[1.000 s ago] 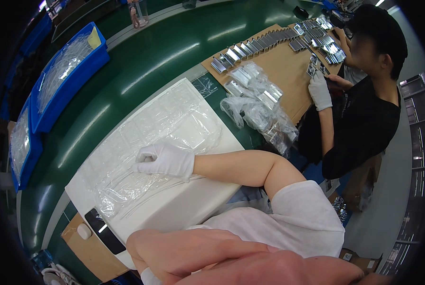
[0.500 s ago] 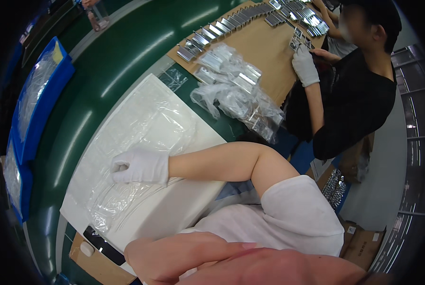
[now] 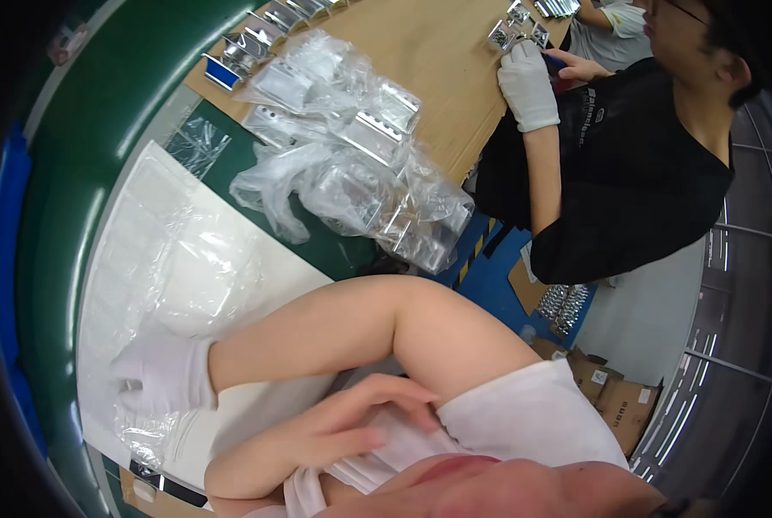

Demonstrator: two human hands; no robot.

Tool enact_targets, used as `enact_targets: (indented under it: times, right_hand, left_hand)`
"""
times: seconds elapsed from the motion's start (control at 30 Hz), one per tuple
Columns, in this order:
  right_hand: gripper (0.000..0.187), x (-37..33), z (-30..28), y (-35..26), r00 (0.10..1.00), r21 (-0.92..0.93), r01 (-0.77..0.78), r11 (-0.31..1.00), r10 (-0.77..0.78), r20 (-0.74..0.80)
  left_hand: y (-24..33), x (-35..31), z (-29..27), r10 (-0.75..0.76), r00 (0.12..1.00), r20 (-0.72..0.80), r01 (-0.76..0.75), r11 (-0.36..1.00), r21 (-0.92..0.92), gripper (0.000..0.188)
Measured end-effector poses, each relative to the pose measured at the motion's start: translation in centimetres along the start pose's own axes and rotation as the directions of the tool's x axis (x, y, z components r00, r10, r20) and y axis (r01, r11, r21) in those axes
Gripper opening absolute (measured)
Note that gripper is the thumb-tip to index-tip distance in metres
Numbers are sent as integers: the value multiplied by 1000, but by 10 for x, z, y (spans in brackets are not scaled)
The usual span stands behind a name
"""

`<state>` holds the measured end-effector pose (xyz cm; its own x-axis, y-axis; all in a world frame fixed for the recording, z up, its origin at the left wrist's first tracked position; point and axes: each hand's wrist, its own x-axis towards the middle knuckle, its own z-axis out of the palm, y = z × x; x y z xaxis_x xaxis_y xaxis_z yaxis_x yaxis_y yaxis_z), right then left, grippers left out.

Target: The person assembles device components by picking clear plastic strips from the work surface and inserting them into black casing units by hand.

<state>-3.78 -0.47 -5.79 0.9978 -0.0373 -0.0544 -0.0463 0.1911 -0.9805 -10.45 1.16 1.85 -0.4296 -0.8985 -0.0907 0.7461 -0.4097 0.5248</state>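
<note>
My right hand (image 3: 163, 377), in a white knit glove, rests on clear plastic film (image 3: 200, 272) spread over a large white sheet (image 3: 274, 268). Its fingers are curled closed, slightly blurred, and what they hold, if anything, is hidden. The bare right forearm crosses from a short white sleeve. My left hand (image 3: 373, 419) is bare and bent in across my chest, close below the right upper arm. Its fingers are spread with no object visible in them. They look smeared by motion.
Clear bags of silvery metal parts (image 3: 360, 164) lie beyond the white sheet on a cardboard-covered table (image 3: 446, 52). At the right a co-worker in black (image 3: 610, 173) holds small metal pieces (image 3: 519, 33) in a gloved hand. Cardboard boxes (image 3: 623, 406) stand lower right; a blue bin (image 3: 10, 259) is far left.
My left hand has lifted from the lower edge toward my right upper arm, its fingers spreading. The view has shifted, and my right hand now appears farther left and lower, still curled on the film.
</note>
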Motion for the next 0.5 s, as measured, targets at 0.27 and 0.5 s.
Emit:
enact_targets:
  times: [0.27,0.5]
  right_hand:
    - [17,9,13,13,989,-102,140,985,-134,62]
    - [12,11,-5,-6,995,-2,2,1000,-2,99]
  left_hand:
    - [-40,43,-57,138,953,269,-122,990,-74,37]
    - [-31,37,-64,92,958,272,-92,996,-12,40]
